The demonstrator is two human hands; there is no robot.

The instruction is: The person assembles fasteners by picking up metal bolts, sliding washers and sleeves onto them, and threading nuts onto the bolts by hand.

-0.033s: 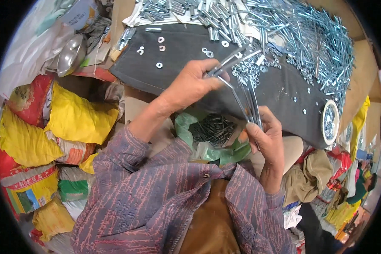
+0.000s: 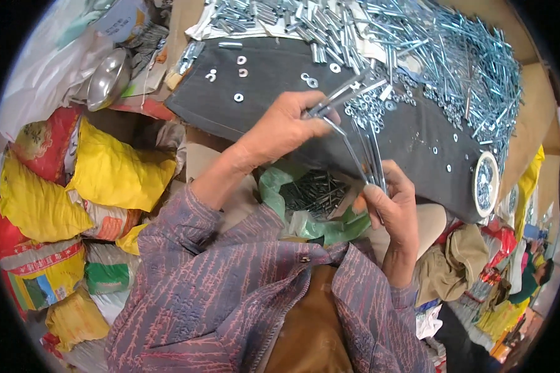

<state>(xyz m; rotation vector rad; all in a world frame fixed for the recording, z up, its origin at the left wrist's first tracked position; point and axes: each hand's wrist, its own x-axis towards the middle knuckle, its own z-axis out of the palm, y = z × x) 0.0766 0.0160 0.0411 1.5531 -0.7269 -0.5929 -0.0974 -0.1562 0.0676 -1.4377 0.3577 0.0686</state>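
Observation:
My left hand [image 2: 298,117] is closed around a few shiny metal rods [image 2: 345,92], whose free ends point up and to the right over the table. Lower and to the right, my right hand [image 2: 392,196] grips several long thin metal rods [image 2: 371,152] that fan upward from the thumb and fingers. One rod slants between the two hands, and I cannot tell which of them holds it. Just beyond the rods lies a heap of small nuts and washers [image 2: 366,112] on the dark cloth [image 2: 267,81]. The palms are hidden.
A large pile of metal rods [image 2: 460,74] spreads across the far right, with short metal tubes [image 2: 320,31] beside it. Loose washers [image 2: 239,97] dot the cloth. A round white container [image 2: 485,183] stands at right. Below my hands, a green bag [image 2: 270,186] holds dark rods. Yellow sacks [image 2: 121,165] crowd the left.
The whole view has shifted very slightly. Both hands keep their hold on the metal rods, in almost the same pose.

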